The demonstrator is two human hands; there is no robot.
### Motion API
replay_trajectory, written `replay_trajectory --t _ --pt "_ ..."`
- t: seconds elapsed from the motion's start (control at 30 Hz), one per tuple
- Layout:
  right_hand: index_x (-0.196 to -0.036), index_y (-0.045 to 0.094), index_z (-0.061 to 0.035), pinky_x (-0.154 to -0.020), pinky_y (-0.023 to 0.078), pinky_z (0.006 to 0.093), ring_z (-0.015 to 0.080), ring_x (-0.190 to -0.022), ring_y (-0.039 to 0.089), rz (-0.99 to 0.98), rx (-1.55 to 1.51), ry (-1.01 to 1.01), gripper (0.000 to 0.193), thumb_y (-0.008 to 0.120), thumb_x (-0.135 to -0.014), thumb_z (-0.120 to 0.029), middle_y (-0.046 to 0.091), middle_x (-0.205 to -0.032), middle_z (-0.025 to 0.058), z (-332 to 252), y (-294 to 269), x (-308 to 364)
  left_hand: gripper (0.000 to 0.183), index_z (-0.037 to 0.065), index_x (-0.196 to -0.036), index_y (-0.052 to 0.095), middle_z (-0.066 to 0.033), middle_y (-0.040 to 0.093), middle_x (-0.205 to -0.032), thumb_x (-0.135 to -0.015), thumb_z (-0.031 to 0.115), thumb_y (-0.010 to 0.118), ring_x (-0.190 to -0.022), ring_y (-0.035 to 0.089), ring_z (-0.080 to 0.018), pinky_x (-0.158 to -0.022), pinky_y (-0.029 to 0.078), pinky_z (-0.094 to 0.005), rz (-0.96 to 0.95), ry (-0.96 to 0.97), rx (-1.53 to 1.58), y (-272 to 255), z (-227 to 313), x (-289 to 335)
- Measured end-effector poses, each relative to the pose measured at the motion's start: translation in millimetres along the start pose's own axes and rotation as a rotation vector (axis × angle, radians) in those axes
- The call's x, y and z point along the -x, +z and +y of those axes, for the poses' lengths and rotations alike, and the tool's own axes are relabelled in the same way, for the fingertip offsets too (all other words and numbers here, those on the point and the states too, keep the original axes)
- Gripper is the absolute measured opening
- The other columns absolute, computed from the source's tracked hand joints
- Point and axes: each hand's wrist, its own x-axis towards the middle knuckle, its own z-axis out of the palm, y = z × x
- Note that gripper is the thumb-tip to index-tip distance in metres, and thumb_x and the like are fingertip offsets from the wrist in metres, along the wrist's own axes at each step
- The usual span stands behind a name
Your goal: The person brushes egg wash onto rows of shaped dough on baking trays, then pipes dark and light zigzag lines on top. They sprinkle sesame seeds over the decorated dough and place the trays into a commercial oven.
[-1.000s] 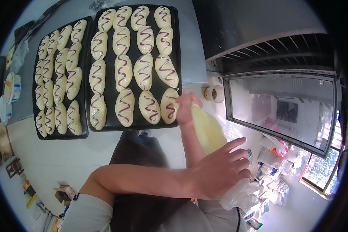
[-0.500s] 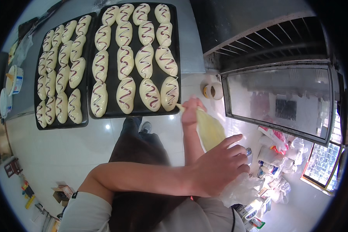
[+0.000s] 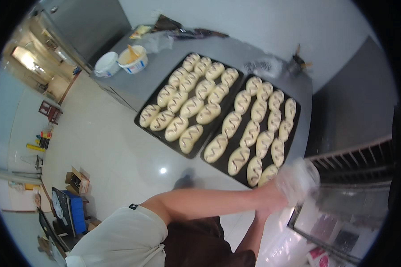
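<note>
Two black baking trays, a left tray (image 3: 197,154) and a right tray (image 3: 208,161), hold rows of pale oblong buns (image 3: 250,133) with dark and white zigzag lines. My left hand (image 3: 272,196) reaches across to the near corner of the right tray. Crumpled clear plastic, seemingly a bag (image 3: 298,182), is at its fingers, blurred by motion. Behind and below it, my right forearm (image 3: 253,231) rises, while the right hand (image 3: 262,213) is mostly hidden. No pale-yellow piping bag shows now.
The trays lie on a grey table (image 3: 133,91). Toward the back left stand a white tub with a spatula (image 3: 133,60) and a lidded tub (image 3: 107,65). An open rack cabinet (image 3: 356,160) with a glass door is close at the right. A cardboard box (image 3: 78,181) sits on the floor.
The view has swung left. My left hand and the clear plastic have moved up toward the tray corner, over the right hand. The piping bag held in the right hand has gone from sight.
</note>
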Motion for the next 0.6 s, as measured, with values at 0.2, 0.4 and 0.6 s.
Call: replay_trajectory --t 0.2,0.4,0.6 --pt "-0.118 0.055 0.0012 -0.053 0.051 0.0297 0.0159 -0.057 0.063 -0.615 -0.428 0.374 0.020 0.053 -0.106 -0.015 0.065 -0.084 0.0101 -61.0 146.4 10.5 0.035 0.004 -0.116 0.064 -0.0094 0.071 -0.105 -0.104 0.037 0.062 -0.094 0.065 -0.0161 -0.080 0.053 -0.0327 0.349 -0.446 -0.041 -197.5 83.1 -54.2" --pt "-0.108 0.054 0.0021 -0.054 0.052 0.0330 0.0202 -0.057 0.064 -1.043 -0.353 0.512 0.030 0.051 -0.108 -0.028 0.067 -0.082 0.0136 -119.8 396.1 7.5 0.033 0.001 -0.112 0.060 -0.0092 0.071 -0.098 -0.104 0.033 0.062 -0.086 0.064 -0.0167 -0.081 0.052 -0.0350 0.597 -0.344 -0.187 -445.2 136.5 -61.4" --pt "-0.102 0.053 -0.0002 -0.056 0.054 0.0362 0.0247 -0.056 0.064 -0.784 -0.449 0.753 0.022 0.052 -0.105 -0.022 0.066 -0.077 0.0146 -176.2 645.6 -49.6 0.050 -0.004 -0.132 0.056 -0.0151 0.070 -0.117 -0.101 0.035 0.063 -0.108 0.066 -0.0232 -0.095 0.052 -0.0388 0.563 -0.204 -0.592 -654.1 159.5 -152.9"
